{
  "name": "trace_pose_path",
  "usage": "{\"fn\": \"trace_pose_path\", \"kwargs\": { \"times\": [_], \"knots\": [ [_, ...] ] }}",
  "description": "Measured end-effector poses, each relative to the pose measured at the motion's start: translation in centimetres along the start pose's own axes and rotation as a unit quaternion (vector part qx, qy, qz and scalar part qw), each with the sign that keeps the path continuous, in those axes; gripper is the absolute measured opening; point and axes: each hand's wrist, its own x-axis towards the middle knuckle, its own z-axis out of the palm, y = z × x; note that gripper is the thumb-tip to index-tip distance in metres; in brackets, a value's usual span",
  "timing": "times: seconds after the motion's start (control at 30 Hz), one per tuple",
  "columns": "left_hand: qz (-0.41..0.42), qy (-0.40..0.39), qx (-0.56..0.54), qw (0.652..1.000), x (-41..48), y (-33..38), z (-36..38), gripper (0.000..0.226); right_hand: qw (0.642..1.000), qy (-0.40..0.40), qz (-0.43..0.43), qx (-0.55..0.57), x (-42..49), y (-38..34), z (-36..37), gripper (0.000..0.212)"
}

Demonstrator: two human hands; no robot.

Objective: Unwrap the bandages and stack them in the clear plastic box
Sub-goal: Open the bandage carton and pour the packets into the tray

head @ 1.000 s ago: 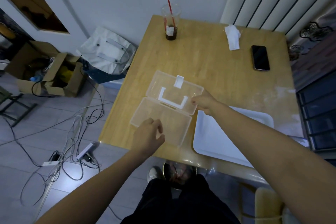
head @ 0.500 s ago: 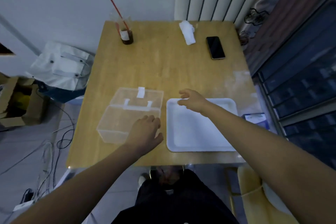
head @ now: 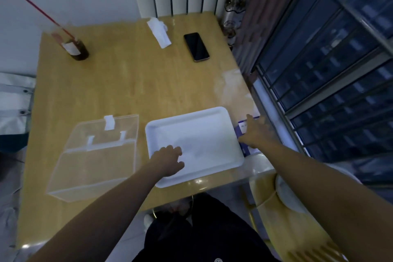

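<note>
While the left hand hovers over the 7 o'clock corner of the tray, its fingers are loosely curled and grip nothing. The right hand lies at the tray's 3 o'clock side, on a purple-and-white pack at the table edge. Its fingers extend over the pack and its thumb sits beside the tray rim; whether it grips the pack cannot be determined. The box, of clear plastic, stands at 9 o'clock of the tray, just beside it and near the table's front edge. Its lid is swung open toward 12 o'clock and lies flat, with a white latch at the lid's far rim. The white tray sits at the table's 5 o'clock area, slightly rotated against the table edge. At the table's 11 o'clock corner stands a cup of dark liquid with a red straw leaning toward 10 o'clock. A crumpled white tissue lies at 12 o'clock, and a dark phone lies face up at 1 o'clock, just beside the tissue. Cup, tissue and phone are well apart from both hands. A yellow chair stands below the right forearm.
</note>
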Motion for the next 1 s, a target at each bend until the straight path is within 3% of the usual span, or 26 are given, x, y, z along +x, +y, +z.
{"fn": "trace_pose_path", "kwargs": {
  "times": [0.1,0.2,0.27,0.33,0.43,0.53,0.73,0.87,1.0],
  "knots": [
    [-0.022,-0.001,-0.039,0.999,0.7,0.3,0.3,0.045,0.998,0.043,-0.014,-0.042,-0.1,0.1,-1.2,0.080],
    [-0.048,-0.003,-0.087,0.995,1.1,0.5,0.0,0.044,0.991,0.110,-0.055,-0.046,-0.3,-1.7,-3.6,0.074],
    [-0.058,0.004,-0.175,0.983,1.1,1.0,-0.7,0.046,0.989,0.110,-0.095,-0.007,-0.8,-4.0,-4.8,0.072],
    [-0.056,0.013,-0.348,0.936,0.7,1.9,-1.8,0.050,0.987,0.067,-0.137,0.051,-1.6,-6.5,-5.0,0.072],
    [-0.037,0.015,-0.560,0.828,-0.1,2.8,-3.5,0.061,0.977,-0.014,-0.182,0.107,-2.7,-9.8,-3.4,0.078],
    [-0.051,0.041,-0.590,0.805,-0.5,2.6,-3.8,0.069,0.962,-0.070,-0.207,0.161,-3.3,-11.6,-1.3,0.079],
    [-0.097,0.064,-0.612,0.782,-1.7,0.0,-3.5,0.054,0.913,-0.172,-0.232,0.287,-2.1,-10.9,-1.1,0.041],
    [-0.088,0.041,-0.600,0.794,-2.5,-0.6,-3.7,0.056,0.919,-0.160,-0.222,0.285,-1.5,-10.3,-1.0,0.039],
    [-0.098,0.021,-0.614,0.783,-2.6,-0.7,-3.8,0.058,0.918,-0.110,-0.151,0.350,-1.2,-10.5,-0.5,0.038]
  ]
}}
